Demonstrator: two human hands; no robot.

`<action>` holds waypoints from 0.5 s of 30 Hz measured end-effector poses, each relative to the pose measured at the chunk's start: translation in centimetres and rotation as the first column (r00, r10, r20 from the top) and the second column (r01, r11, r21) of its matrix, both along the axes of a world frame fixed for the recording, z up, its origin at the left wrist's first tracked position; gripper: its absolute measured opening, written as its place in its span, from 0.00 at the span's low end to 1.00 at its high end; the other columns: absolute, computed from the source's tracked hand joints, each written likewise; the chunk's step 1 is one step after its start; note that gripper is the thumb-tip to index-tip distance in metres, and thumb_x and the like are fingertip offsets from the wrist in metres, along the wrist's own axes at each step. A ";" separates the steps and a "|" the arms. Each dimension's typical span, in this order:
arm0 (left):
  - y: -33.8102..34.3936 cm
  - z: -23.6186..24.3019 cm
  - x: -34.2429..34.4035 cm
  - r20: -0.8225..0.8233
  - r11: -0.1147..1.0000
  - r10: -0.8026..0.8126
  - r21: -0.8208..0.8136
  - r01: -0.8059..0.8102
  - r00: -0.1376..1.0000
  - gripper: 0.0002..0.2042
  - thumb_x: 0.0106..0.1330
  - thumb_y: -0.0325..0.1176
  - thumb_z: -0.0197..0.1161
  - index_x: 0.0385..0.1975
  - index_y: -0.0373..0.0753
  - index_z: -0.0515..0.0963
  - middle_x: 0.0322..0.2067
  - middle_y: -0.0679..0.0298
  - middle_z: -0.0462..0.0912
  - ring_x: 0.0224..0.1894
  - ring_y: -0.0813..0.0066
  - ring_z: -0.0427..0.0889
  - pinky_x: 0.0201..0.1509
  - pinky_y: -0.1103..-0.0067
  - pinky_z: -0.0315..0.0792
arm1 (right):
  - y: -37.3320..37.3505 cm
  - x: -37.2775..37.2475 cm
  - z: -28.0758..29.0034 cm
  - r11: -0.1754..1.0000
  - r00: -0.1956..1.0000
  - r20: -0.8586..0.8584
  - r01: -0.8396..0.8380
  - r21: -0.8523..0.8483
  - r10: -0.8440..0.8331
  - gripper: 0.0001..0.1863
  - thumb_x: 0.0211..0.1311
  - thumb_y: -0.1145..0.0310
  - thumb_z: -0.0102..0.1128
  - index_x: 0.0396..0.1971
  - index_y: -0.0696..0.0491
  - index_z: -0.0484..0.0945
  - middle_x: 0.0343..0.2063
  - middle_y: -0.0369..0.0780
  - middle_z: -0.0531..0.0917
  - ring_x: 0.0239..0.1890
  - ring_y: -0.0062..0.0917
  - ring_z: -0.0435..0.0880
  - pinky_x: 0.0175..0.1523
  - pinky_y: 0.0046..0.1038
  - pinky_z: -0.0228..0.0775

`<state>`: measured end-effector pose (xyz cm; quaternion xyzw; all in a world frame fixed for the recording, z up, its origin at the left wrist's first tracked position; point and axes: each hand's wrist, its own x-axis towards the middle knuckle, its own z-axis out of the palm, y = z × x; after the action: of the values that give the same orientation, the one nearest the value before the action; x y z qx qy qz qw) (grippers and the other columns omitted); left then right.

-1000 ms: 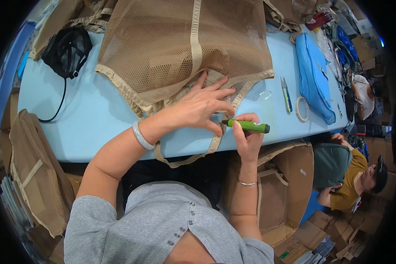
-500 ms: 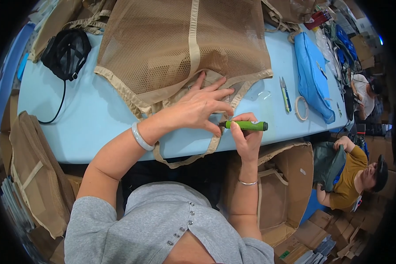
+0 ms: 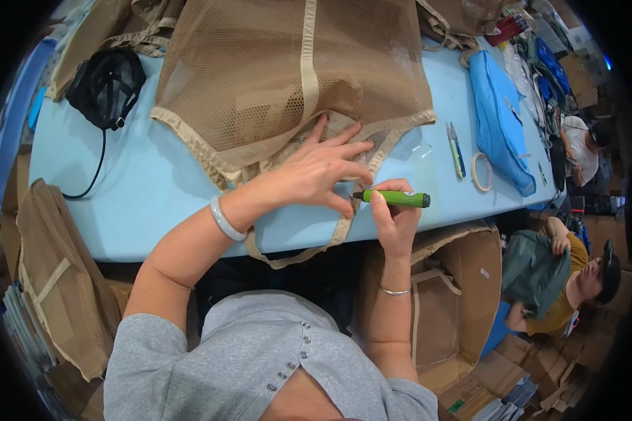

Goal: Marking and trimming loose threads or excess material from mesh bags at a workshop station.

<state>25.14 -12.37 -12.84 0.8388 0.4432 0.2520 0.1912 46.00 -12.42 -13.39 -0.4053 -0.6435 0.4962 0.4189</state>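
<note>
A brown mesh bag [image 3: 260, 77] with beige fabric trim lies across the light blue table in front of me. My left hand [image 3: 324, 168] rests flat on the bag's near edge, fingers spread over the beige binding. In my right hand [image 3: 395, 221] is a green marker [image 3: 404, 199], gripped between thumb and fingers. Its dark tip points left, close to the beige strap [image 3: 343, 228] and my left thumb. Whether the tip touches the strap I cannot tell. The strap loops down over the table's near edge.
Thread snips [image 3: 455, 151], a tape roll [image 3: 482, 172] and a blue bag [image 3: 500, 119] lie to the right. A black cap [image 3: 107, 88] with a cord sits at the left. An open cardboard box [image 3: 481, 295] stands below the table edge. Another person handles a dark green bag [image 3: 537, 270].
My right hand and the marker have shifted very slightly to the right. My left hand stays in place. The person at the right has raised and spread the dark green bag.
</note>
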 end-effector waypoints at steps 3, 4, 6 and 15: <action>0.0 0.0 0.0 -0.003 1.000 -0.001 -0.005 0.001 1.000 0.28 0.43 0.52 0.76 0.46 0.51 0.80 0.66 0.55 0.64 0.73 0.50 0.53 0.69 0.37 0.37 | 0.1 0.2 -0.2 1.000 1.000 -0.010 0.000 0.004 0.000 0.04 0.60 0.76 0.62 0.32 0.57 0.75 0.23 0.29 0.76 0.22 0.06 0.67 0.25 0.11 0.57; 0.0 0.1 -0.1 -0.013 1.000 -0.001 -0.006 0.001 1.000 0.28 0.43 0.52 0.75 0.46 0.51 0.80 0.66 0.54 0.64 0.73 0.50 0.52 0.69 0.37 0.37 | 0.1 0.2 -0.2 1.000 1.000 -0.014 -0.020 0.017 0.020 0.04 0.60 0.76 0.62 0.32 0.57 0.75 0.23 0.29 0.76 0.22 0.06 0.67 0.25 0.12 0.56; 0.0 0.1 0.0 -0.008 1.000 -0.002 -0.004 0.002 1.000 0.28 0.43 0.52 0.75 0.46 0.51 0.80 0.66 0.54 0.64 0.73 0.50 0.52 0.69 0.37 0.38 | -0.1 -0.1 0.1 1.000 1.000 -0.029 0.006 0.005 -0.005 0.05 0.60 0.76 0.62 0.32 0.57 0.75 0.23 0.29 0.76 0.22 0.06 0.67 0.25 0.12 0.56; 0.0 -0.1 0.0 -0.002 1.000 0.001 -0.001 -0.001 1.000 0.28 0.43 0.52 0.76 0.46 0.51 0.80 0.66 0.54 0.64 0.73 0.50 0.52 0.69 0.36 0.38 | 0.0 0.0 -0.1 1.000 1.000 -0.024 0.006 0.004 -0.006 0.05 0.60 0.76 0.62 0.32 0.57 0.75 0.23 0.29 0.76 0.22 0.06 0.67 0.25 0.12 0.56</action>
<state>25.19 -12.36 -12.97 0.8387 0.4439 0.2510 0.1911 46.04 -12.46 -13.50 -0.4004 -0.6383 0.4983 0.4288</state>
